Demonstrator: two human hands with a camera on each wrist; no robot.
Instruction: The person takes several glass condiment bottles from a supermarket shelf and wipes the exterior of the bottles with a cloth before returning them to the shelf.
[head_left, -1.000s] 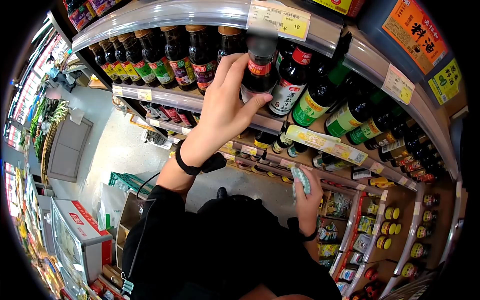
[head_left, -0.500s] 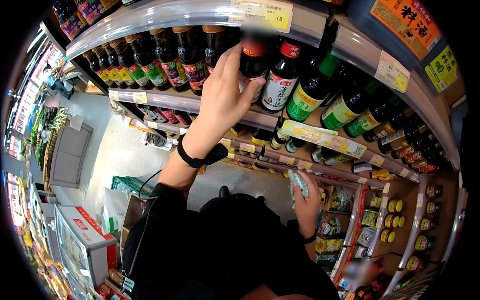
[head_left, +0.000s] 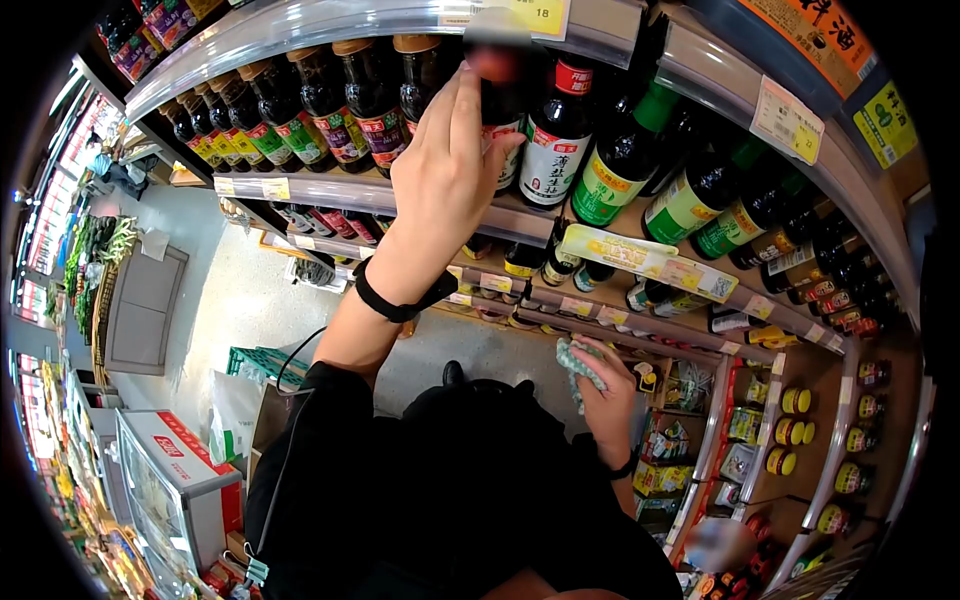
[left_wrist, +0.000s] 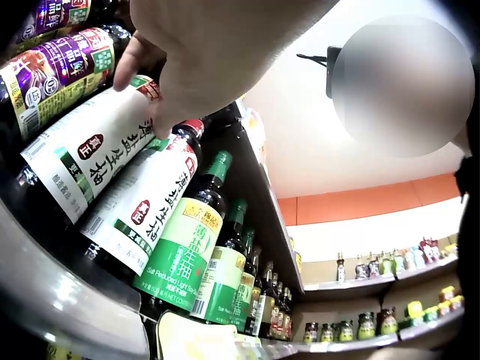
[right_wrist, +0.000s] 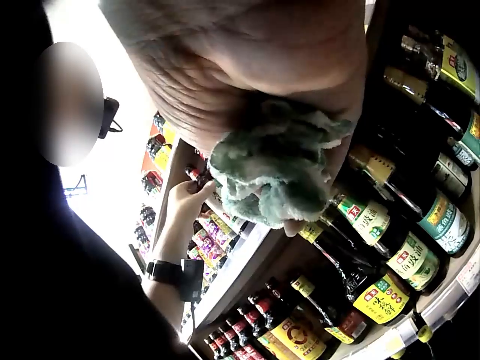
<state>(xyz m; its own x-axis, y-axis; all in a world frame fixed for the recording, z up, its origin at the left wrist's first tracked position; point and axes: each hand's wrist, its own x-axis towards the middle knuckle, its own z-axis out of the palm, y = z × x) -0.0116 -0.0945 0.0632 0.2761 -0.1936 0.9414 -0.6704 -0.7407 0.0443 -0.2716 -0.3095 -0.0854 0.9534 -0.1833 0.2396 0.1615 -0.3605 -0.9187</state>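
Reaching up with the left hand to the upper shelf. Curling its fingers and thumb round a dark sauce bottle with a red cap and white label, gripping it high on the body. Placing the sauce bottle in the front row of that shelf, under a yellow price tag. Not telling whether its base is resting on the shelf or lifted clear, the palm hiding it.

Checking the left wrist view: seeing the left hand from below, thumb pressing on the white label of the sauce bottle.

Noting neighbours: a second white-labelled bottle just beside it on the right, then a green-labelled bottle; to the left, a row of dark bottles with coloured labels.

Holding the right hand low in front of the lower shelves, well apart from the left. Clenching its fingers round a bunched green and white cloth. Confirming in the right wrist view: cloth wadded under the right hand, fingers closing on it.

Recording also a black wristband on the left wrist, yellow-lidded jars on the low shelves at right, and a green crate on the floor behind the left arm.
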